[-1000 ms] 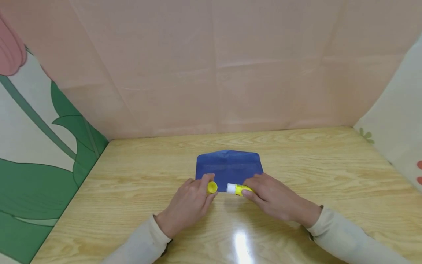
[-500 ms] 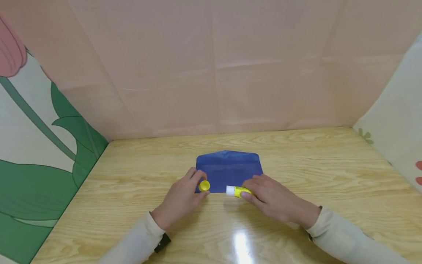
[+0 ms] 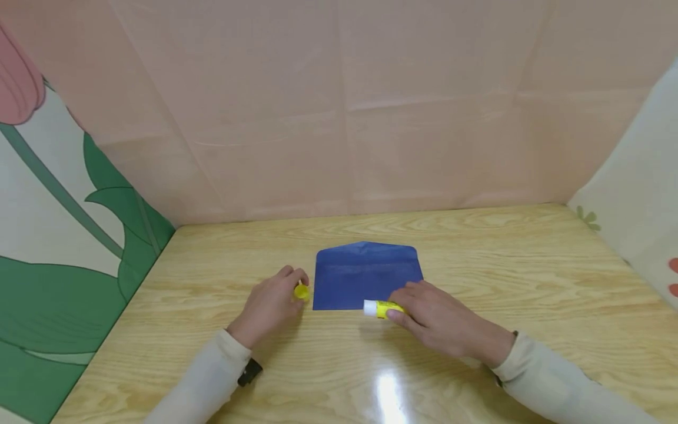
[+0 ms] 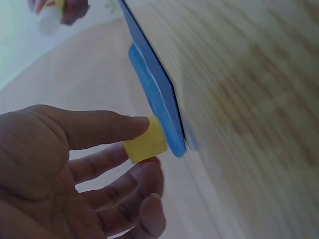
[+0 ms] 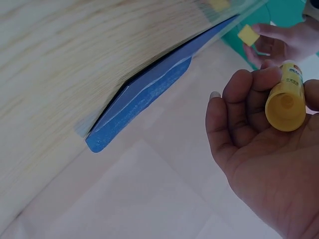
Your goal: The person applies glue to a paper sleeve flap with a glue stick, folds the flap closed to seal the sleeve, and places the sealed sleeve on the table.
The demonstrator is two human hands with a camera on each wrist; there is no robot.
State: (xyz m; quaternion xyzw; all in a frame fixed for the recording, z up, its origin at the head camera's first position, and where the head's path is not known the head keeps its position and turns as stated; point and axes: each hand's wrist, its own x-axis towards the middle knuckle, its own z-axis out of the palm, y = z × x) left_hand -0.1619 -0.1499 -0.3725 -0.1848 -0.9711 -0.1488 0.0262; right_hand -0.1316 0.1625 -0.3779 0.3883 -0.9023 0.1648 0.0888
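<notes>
Between thumb and fingers, my left hand (image 3: 271, 303) pinches a yellow cap (image 3: 301, 292), just left of the envelope; the left wrist view shows the same cap (image 4: 146, 141) at the fingertips. My right hand (image 3: 442, 318) grips a yellow glue stick (image 3: 385, 309) whose white end points left, over the near edge of the envelope. From the right wrist, the hollow yellow base of the glue stick (image 5: 286, 110) faces the camera. A dark blue envelope (image 3: 365, 280) lies on the table with its flap (image 3: 365, 251) opened away from me.
The wood-grain table (image 3: 492, 259) runs back to a pale pink sheet (image 3: 339, 118). Printed panels stand at both sides, a green leaf pattern (image 3: 47, 306) on the left. A dark band (image 3: 249, 372) shows at the left sleeve's cuff.
My left hand has moved left with the cap, away from the glue stick and off the envelope. My right hand and the glue stick have hardly moved.
</notes>
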